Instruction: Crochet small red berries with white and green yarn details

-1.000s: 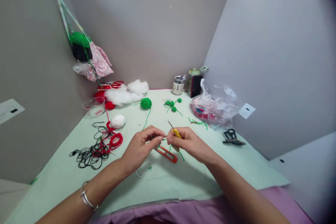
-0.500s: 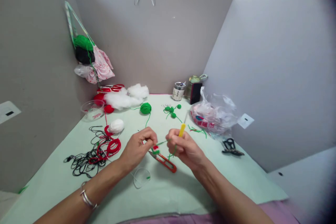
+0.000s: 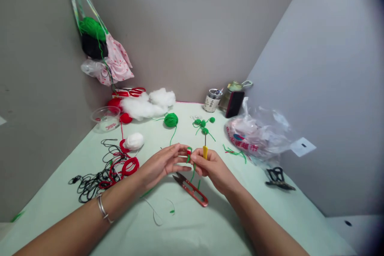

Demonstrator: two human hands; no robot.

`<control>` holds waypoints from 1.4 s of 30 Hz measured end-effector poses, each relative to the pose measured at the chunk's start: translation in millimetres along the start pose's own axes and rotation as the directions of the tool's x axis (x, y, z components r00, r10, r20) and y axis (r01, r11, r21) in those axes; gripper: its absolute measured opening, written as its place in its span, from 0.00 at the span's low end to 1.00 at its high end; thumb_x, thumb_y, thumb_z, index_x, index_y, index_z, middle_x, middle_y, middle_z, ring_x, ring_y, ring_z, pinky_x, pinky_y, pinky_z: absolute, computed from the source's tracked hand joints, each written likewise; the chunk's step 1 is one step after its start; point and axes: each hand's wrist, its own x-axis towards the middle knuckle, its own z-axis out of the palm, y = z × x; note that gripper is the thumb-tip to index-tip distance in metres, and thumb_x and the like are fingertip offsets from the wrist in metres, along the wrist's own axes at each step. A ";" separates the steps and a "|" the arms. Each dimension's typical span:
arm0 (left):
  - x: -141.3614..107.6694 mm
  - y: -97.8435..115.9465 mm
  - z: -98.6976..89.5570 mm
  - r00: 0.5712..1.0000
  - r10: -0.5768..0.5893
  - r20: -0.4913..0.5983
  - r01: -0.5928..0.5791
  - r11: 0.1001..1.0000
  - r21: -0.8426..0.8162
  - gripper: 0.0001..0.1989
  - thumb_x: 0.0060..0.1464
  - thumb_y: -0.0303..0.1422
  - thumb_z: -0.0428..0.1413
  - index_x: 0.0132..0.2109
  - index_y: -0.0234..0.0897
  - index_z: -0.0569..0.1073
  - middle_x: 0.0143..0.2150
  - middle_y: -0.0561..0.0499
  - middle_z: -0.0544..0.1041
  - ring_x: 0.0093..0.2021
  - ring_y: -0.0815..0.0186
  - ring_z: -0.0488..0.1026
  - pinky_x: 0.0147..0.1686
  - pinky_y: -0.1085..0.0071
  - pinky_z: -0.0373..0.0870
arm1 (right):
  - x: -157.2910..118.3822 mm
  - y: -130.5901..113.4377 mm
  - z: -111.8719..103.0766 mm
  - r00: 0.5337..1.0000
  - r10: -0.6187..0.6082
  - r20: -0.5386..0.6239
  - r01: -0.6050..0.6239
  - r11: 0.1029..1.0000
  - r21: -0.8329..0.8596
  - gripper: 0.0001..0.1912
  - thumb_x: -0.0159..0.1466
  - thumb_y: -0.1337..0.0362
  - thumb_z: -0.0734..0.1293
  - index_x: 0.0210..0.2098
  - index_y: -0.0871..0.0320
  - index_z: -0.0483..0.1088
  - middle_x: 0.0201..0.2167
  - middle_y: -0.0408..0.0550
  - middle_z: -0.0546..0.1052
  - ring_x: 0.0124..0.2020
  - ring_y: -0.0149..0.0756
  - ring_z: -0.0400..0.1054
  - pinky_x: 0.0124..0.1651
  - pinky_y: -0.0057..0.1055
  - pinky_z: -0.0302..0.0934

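Note:
My right hand (image 3: 211, 165) is closed around a yellow-handled hook (image 3: 205, 153), whose thin metal shaft points up, and pinches at a small red, white and green crocheted piece (image 3: 189, 153). My left hand (image 3: 168, 164) has its fingers apart, the fingertips touching the left side of that piece. Green yarn (image 3: 193, 172) hangs below it between the hands. Just under my hands lie orange thread snips (image 3: 193, 193). A green yarn ball (image 3: 171, 120) sits behind them, with small green balls (image 3: 203, 123) to its right.
White stuffing (image 3: 147, 106), a white yarn ball (image 3: 134, 141), red yarn (image 3: 130, 166) and tangled black cord (image 3: 93, 184) lie left. A plastic bag (image 3: 258, 134), a phone (image 3: 235, 104), a can (image 3: 213, 101) and a black clip (image 3: 279, 180) are right.
The view has tilted down and shifted left. My hands have come together, my left fingers have spread, and the crocheted piece is now up by my right fingertips.

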 end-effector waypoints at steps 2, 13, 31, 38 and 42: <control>5.5 -5.4 -6.5 1.000 -0.029 -0.013 0.029 0.999 0.020 0.19 0.58 0.43 0.70 0.49 0.34 0.82 0.48 0.42 0.82 0.46 0.60 0.81 0.49 0.63 0.79 | 0.6 1.6 -4.1 0.999 0.033 0.025 -0.033 0.999 -0.007 0.23 0.61 0.45 0.75 0.27 0.57 0.69 0.14 0.35 0.65 0.19 0.24 0.46 0.25 0.28 0.38; 22.4 -15.6 -29.2 0.977 -0.169 -0.127 0.153 0.980 -0.129 0.14 0.54 0.35 0.73 0.46 0.35 0.84 0.46 0.45 0.83 0.47 0.61 0.81 0.54 0.64 0.78 | 28.0 10.6 -29.5 0.968 0.248 -0.023 -0.230 0.923 0.309 0.21 0.60 0.48 0.77 0.30 0.58 0.69 0.13 0.29 0.57 0.18 0.22 0.37 0.24 0.27 0.32; 43.4 -38.0 -50.8 0.925 -0.285 -0.253 0.264 0.958 -0.116 0.16 0.49 0.42 0.75 0.38 0.38 0.82 0.34 0.53 0.79 0.37 0.68 0.76 0.44 0.70 0.78 | 47.9 28.5 -38.9 0.960 0.212 -0.180 -0.159 0.949 0.271 0.22 0.59 0.51 0.79 0.45 0.56 0.73 0.23 0.36 0.71 0.20 0.23 0.50 0.24 0.25 0.41; 32.8 -41.2 -39.2 0.956 -0.137 -0.260 0.127 0.990 -0.054 0.23 0.41 0.45 0.78 0.35 0.35 0.78 0.33 0.54 0.79 0.33 0.68 0.78 0.37 0.71 0.79 | 29.8 31.6 -7.4 0.979 0.141 -0.145 -0.150 0.987 -0.058 0.15 0.60 0.54 0.77 0.36 0.56 0.73 0.28 0.39 0.71 0.28 0.29 0.60 0.33 0.29 0.54; 25.8 -40.8 -32.1 0.972 -0.043 -0.231 0.055 0.997 0.050 0.24 0.41 0.44 0.78 0.37 0.36 0.77 0.32 0.56 0.78 0.32 0.71 0.77 0.39 0.72 0.79 | 26.5 29.9 -6.3 0.980 0.054 -0.191 -0.078 0.990 -0.121 0.17 0.60 0.49 0.75 0.32 0.58 0.75 0.25 0.40 0.70 0.29 0.31 0.60 0.35 0.31 0.54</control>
